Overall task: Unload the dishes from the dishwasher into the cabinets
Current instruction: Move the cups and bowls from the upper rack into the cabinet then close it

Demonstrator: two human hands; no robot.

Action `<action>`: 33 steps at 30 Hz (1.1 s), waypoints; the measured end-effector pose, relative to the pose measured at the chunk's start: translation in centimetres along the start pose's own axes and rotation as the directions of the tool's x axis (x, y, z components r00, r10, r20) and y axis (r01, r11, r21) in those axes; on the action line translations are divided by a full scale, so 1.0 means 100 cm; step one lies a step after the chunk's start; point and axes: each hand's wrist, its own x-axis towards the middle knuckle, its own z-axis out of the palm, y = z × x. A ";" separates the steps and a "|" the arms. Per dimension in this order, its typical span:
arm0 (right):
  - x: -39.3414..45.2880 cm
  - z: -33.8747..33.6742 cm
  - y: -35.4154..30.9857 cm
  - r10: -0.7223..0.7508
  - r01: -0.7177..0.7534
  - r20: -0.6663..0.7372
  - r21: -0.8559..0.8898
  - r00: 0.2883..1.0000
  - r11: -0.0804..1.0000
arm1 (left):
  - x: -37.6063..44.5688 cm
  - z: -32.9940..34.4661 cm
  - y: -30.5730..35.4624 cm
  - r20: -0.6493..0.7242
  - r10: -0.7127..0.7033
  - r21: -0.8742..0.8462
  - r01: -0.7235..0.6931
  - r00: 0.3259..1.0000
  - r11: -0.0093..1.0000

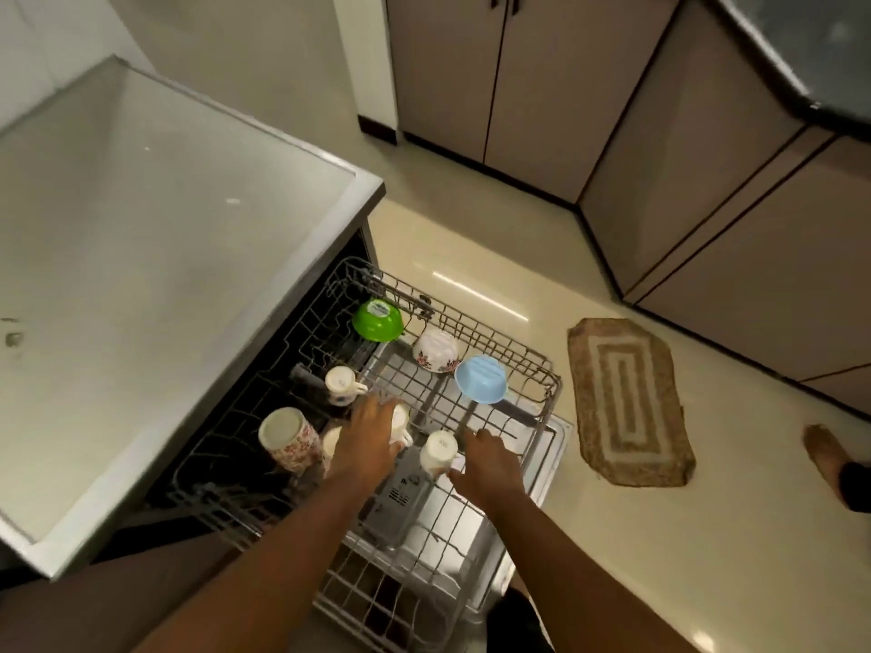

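The dishwasher's upper wire rack (523, 344) is pulled out over the open door. On it sit upside down a green bowl (377, 320), a floral white bowl (436, 351), a blue bowl (480, 379), a small white cup (340, 383), a floral mug (285, 438) and more white cups. My left hand (365, 435) is wrapped over one white cup (401, 424) in the rack's middle. My right hand (488, 466) touches another white cup (438, 451), with its fingers at the cup's handle side.
A grey countertop (155, 238) covers the dishwasher on the left. Brown cabinet doors (480, 73) line the far wall and the right side (735, 256). A woven mat (629, 402) lies on the cream floor. A foot (825, 452) shows at the right edge.
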 end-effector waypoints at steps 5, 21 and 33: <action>0.056 0.036 0.015 -0.066 0.070 0.048 -0.080 0.997 0.994 | 0.034 0.048 -0.016 0.064 -0.071 0.093 0.064 0.995 0.994; 0.074 0.086 0.012 -0.327 0.327 0.007 -0.074 0.945 0.942 | 0.065 0.091 -0.040 0.002 -0.064 -0.036 0.064 0.998 0.997; -0.013 0.037 0.006 -0.178 0.201 -0.196 0.106 0.964 0.974 | -0.015 0.014 -0.018 -0.275 0.023 -0.181 -0.075 0.961 0.981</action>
